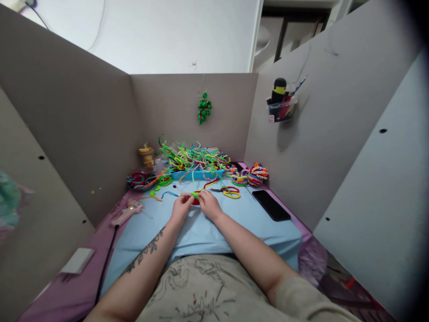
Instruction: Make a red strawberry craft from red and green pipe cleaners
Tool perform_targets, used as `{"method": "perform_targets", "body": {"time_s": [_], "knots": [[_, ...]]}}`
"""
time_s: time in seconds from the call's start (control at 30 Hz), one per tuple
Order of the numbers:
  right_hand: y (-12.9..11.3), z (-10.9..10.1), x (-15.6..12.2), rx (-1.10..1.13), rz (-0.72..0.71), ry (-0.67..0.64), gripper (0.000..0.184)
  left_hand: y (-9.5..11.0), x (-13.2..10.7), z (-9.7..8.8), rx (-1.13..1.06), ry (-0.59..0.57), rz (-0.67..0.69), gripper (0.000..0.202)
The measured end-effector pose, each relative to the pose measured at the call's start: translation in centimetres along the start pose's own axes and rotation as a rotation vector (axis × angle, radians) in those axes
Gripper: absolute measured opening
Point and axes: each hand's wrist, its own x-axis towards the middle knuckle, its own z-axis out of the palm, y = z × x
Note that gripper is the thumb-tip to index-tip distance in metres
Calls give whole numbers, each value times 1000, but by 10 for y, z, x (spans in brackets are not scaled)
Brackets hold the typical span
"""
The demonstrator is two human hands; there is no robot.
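Note:
My left hand (181,205) and my right hand (208,204) rest close together on the light blue cloth (201,232), fingers curled. Between their fingertips sits a small red and green pipe-cleaner piece (195,197), pinched from both sides. A red pipe cleaner runs from it towards the scissors (228,191) with yellow handles just beyond my right hand. Behind them lies a blue tray (197,173) heaped with coloured pipe cleaners (192,157).
A black phone (271,205) lies at the right. A pink glue gun (126,212) with a black cord is at the left. Finished coloured rings (250,175), a dark bowl (140,180) and a small wooden figure (146,154) stand at the back. Grey partition walls enclose the desk.

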Motion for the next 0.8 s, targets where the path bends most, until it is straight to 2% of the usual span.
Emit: {"method": "perform_targets", "body": {"time_s": [0.2,0.3,0.63,0.8], "knots": [[0,0,0,19,-12,-5,16,3,0,-1,-212,-46,-183,36],[0,1,0,21,-19,-14,15,2,0,-1,-341,-90,-227,37],[-3,-3,0,21,7,-27,16,1,-1,-1,-308,-54,-255,36],[-4,-4,0,22,40,4,19,0,1,-2,-211,-72,-117,42]]}}
